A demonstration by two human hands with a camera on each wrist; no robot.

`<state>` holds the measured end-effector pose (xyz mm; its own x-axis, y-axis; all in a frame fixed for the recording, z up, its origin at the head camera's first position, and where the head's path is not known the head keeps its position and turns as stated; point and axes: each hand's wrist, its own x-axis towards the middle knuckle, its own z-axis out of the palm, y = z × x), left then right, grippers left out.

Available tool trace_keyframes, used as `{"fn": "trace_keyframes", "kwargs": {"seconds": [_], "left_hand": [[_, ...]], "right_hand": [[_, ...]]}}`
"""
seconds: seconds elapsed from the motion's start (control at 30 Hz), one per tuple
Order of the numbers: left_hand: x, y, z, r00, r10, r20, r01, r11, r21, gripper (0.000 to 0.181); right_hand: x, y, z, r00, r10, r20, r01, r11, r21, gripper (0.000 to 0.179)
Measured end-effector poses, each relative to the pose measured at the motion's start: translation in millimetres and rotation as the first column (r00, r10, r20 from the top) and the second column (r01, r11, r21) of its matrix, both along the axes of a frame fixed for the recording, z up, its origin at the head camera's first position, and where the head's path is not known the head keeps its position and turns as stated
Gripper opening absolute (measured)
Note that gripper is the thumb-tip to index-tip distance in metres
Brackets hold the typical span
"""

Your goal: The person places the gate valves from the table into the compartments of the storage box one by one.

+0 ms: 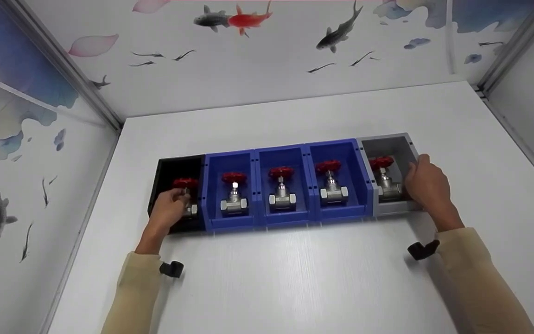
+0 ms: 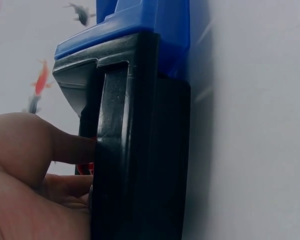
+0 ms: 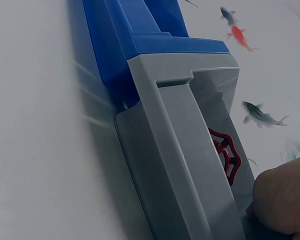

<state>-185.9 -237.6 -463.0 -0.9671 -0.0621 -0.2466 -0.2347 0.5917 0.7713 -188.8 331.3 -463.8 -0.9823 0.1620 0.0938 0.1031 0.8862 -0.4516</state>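
Observation:
In the head view my left hand [image 1: 167,208] reaches over the front of the black bin [image 1: 174,164], its thumb and fingers curled at the stem of the valve [image 1: 185,182] inside. Part of that valve's red handwheel shows between thumb and fingers in the left wrist view; its body is hidden behind the bin's front. At the other end, my right hand [image 1: 429,183] grips the right side wall of the grey bin [image 1: 394,207]. A valve [image 1: 390,188] with a red handwheel stands in this bin, near the thumb.
Three blue bins [image 1: 290,220] join the black and grey ones in one row. Each blue bin holds a steel valve [image 1: 282,197] with a red handwheel. The white table [image 1: 304,273] carries the row, and fish-patterned panels [image 1: 267,69] border it behind and at the sides.

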Motion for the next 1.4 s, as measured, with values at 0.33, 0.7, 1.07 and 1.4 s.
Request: {"fn": "trace_keyframes", "kwargs": {"seconds": [0.33, 0.7, 1.07, 1.4], "left_hand": [[-0.3, -0.7, -0.3, 1.000, 0.004, 0.020, -0.004, 1.000, 0.009, 0.048], [-0.4, -2.8, 0.3, 0.999, -0.006, 0.046, 0.005, 1.000, 0.022, 0.051], [1.2, -6.0, 4.1, 0.996, -0.076, 0.046, 0.077, 0.997, -0.006, 0.054], [3.8, -3.0, 23.7, 0.978, -0.207, 0.024, 0.208, 0.973, -0.100, 0.050]], "right_hand": [[-0.8, 0, 0.4, 1.000, 0.012, 0.001, -0.012, 1.000, -0.005, 0.036], [-4.1, -1, -0.5, 0.999, 0.004, 0.038, -0.004, 1.000, -0.016, 0.042], [-7.0, 0, -0.4, 0.993, -0.004, 0.116, 0.007, 0.999, -0.031, 0.047], [-5.2, 4, 9.7, 0.990, 0.000, 0.141, 0.005, 0.999, -0.033, 0.045]]}}
